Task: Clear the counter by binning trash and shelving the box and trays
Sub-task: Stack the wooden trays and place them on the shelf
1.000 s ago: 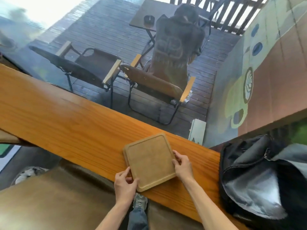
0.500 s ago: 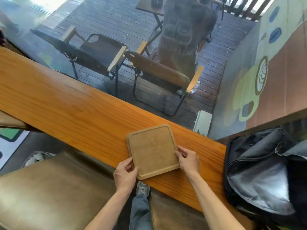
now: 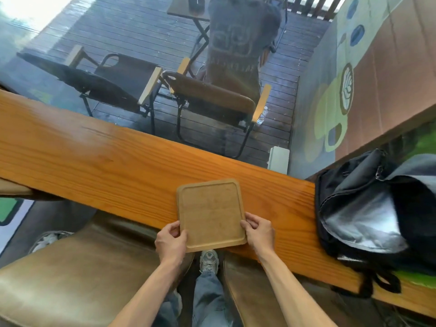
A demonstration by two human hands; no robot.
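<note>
Squared up and drawn past the table (image 3: 118, 161) edge, tray (image 3: 210, 213) sits clamped between left grip (image 3: 171, 241) and right grip (image 3: 259, 232), ready for lifting.

Long orange wooden counter (image 3: 99, 159), square wooden tray (image 3: 210, 214) overhanging near edge, black backpack (image 3: 368, 208) at right

I see a pale tan square wooden tray (image 3: 210, 213) with faint darker blotches, on a glossy orange-brown wooden counter (image 3: 106, 161) streaked with long darker grain lines. To my right sits a black fabric backpack (image 3: 368, 208) with a silvery-grey lining. Through the glass, the dark grey-brown slatted deck (image 3: 132, 31) runs in narrow parallel boards. The terracotta painted wall (image 3: 389, 67) carries lime-green blobs, blue ovals and a white leaf motif ringed in brown.
</note>
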